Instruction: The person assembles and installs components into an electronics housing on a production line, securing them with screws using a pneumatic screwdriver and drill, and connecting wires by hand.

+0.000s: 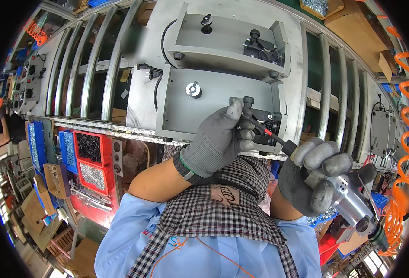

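My right hand (pixel 313 178), in a grey glove, is wrapped round a silver air screwdriver (pixel 350 201). Its long dark bit (pixel 269 133), with a red band, points up and left across the nearer grey metal housing (pixel 223 85). At the bit's tip, my left hand (pixel 216 139) is closed with thumb and fingers round the end; whether a screw sits there is hidden. Just beyond the fingertips, a black knob (pixel 248 101) and a black mechanism stand at the housing's right end. A white-and-black rotary knob (pixel 194 90) is on its left part.
A second grey housing (pixel 227 41) lies behind the first. Metal rollers (pixel 93 67) flank the worktop on both sides. Red bins (pixel 93 176) of black parts and screws stand lower left, near blue bins (pixel 67 150). An orange coiled air hose (pixel 401 153) hangs at right.
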`<state>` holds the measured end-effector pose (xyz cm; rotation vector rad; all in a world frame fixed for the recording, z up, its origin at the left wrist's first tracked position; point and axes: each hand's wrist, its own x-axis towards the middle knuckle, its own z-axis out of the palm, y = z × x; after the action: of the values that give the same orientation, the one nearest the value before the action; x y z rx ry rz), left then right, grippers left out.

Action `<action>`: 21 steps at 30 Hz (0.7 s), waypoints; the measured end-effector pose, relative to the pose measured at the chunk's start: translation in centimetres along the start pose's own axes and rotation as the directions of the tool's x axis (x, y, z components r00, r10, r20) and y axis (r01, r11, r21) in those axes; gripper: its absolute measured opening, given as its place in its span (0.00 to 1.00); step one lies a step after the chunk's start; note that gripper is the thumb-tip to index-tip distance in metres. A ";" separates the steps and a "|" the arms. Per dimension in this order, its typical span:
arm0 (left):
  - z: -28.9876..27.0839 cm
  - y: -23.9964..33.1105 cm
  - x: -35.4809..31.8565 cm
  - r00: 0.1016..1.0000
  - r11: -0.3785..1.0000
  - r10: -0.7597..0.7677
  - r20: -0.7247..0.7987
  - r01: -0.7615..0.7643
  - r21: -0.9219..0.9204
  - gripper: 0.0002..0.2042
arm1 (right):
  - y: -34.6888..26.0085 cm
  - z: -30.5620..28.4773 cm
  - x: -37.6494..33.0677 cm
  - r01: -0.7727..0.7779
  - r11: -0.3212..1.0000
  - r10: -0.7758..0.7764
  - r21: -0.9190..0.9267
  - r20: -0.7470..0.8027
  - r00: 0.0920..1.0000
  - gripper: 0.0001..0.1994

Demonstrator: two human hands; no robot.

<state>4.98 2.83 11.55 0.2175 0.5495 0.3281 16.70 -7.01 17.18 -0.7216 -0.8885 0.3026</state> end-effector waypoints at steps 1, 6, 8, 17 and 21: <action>0.0 0.0 0.0 1.000 1.000 0.004 0.003 -0.004 0.001 0.21 | -0.1 0.1 0.1 -0.039 0.999 0.038 0.026 0.018 0.999 0.14; 1.0 0.1 -0.5 0.998 0.999 0.010 -0.058 -0.009 0.031 0.20 | -0.9 -0.1 0.4 -0.090 0.996 0.090 0.006 0.024 0.996 0.12; 0.8 0.0 -0.3 0.999 1.000 -0.008 -0.053 0.009 0.024 0.20 | -0.9 0.5 0.8 -0.072 0.997 0.072 0.010 0.054 0.996 0.09; -0.3 0.0 -0.7 0.987 0.984 0.149 0.062 -0.154 0.093 0.25 | -1.2 -1.3 1.7 -0.061 0.998 0.059 -0.034 -0.052 0.997 0.12; -1.9 2.1 -0.4 0.968 0.969 0.249 -0.030 -0.248 0.015 0.21 | -1.7 -3.8 2.4 -0.177 0.983 0.177 -0.055 -0.004 0.984 0.13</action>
<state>3.10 4.84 10.73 0.2934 0.5566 0.5731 21.11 -8.69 18.14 -0.8544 -0.8376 0.4380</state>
